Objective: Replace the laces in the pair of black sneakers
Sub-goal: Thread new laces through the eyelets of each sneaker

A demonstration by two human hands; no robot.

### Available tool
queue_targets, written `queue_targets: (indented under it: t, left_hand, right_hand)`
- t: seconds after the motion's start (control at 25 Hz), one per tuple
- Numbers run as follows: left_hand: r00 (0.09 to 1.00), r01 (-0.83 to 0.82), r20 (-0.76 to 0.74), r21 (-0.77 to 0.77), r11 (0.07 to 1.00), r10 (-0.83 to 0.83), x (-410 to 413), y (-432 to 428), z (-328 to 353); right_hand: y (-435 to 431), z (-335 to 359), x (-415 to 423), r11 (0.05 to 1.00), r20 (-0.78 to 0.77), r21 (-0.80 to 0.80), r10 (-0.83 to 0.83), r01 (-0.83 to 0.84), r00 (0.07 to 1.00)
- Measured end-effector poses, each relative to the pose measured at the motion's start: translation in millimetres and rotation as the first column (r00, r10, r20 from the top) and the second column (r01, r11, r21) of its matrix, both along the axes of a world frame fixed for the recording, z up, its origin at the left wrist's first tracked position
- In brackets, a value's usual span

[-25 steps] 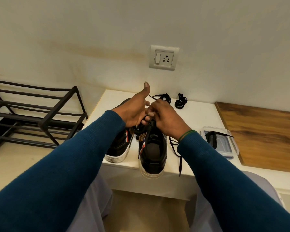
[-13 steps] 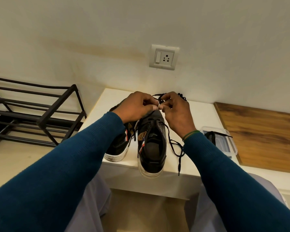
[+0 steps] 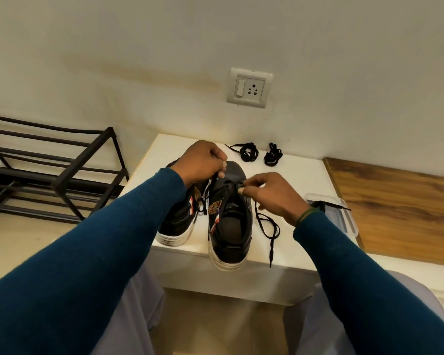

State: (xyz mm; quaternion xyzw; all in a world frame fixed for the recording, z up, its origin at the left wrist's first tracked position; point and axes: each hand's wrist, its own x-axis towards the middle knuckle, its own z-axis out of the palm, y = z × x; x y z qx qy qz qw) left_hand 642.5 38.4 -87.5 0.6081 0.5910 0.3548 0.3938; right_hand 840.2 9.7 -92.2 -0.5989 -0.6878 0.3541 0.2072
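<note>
**Black lace held in both hands over a sneaker on a white table**

A black sneaker (image 3: 230,221) with a white sole is set on a white table (image 3: 305,175), with its toe pointed at the wall and its heel overhanging the near edge. A second sneaker (image 3: 177,221) is stood just beside it on the left and is partly hidden behind the left sleeve.

A black lace (image 3: 271,252) is threaded at the front eyelets of the first sneaker. One strand is pinched in the curled fingers of the left hand (image 3: 203,162), which is raised above the toe, and the strand is drawn up taut from the tongue. The right hand (image 3: 274,198) is held over the right row of eyelets. There the lace is pinched between thumb and forefinger, and the other fingers are loosely curled. The free end of the lace is laid in a loop on the table to the right of the sneaker and is hung over the near edge.

A coiled lace (image 3: 248,152) and a second coiled lace (image 3: 273,157) are laid side by side near the wall, beyond the toe. A clear plastic container (image 3: 349,219) is placed at the right end of the table, and a dark lace (image 3: 321,206) is seen in it. A black metal shoe rack (image 3: 57,172) is stood on the floor to the left. A wall socket (image 3: 249,88) is mounted above the table, and a wood-grain surface (image 3: 395,201) adjoins the table on the right.
</note>
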Motion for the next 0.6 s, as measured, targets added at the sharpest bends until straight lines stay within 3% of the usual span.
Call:
queue_targets:
  t: [0.08,0.16,0.28,0.32,0.4,0.48,0.6]
  left_hand:
    - [0.997,-0.003,-0.072,-0.031,1.0,0.001,-3,1,-5]
    - [0.994,0.008,-0.109,-0.019,1.0,-0.01,0,1,-6]
    - [0.984,0.044,-0.172,0.006,0.999,-0.042,8,-2,-6]
    - [0.978,0.062,-0.198,0.014,0.998,-0.058,12,-3,-7]
    - [0.966,0.098,-0.245,0.035,0.995,-0.087,19,-4,-8]
    - [0.957,0.125,-0.268,0.039,0.991,-0.111,27,-6,-8]
    - [0.949,0.149,-0.287,0.029,0.988,-0.134,34,-7,-12]
  right_hand:
    - [-11,2,-4,0.991,0.057,-0.085,0.109,-0.104,0.992]
    - [-16,-4,-12,0.991,0.194,0.022,0.126,-0.133,0.973]
    - [-15,-20,-22,0.983,0.323,0.171,0.001,-0.06,0.946]
    - [-13,-23,-23,0.987,0.258,0.158,-0.054,0.013,0.965]
    - [-9,-23,-19,0.979,-0.089,-0.027,-0.203,0.201,0.975]
    - [-9,-19,-8,0.909,-0.378,-0.323,-0.379,0.263,0.845]
    - [-9,-21,9,0.831,-0.515,-0.526,-0.48,0.18,0.71]
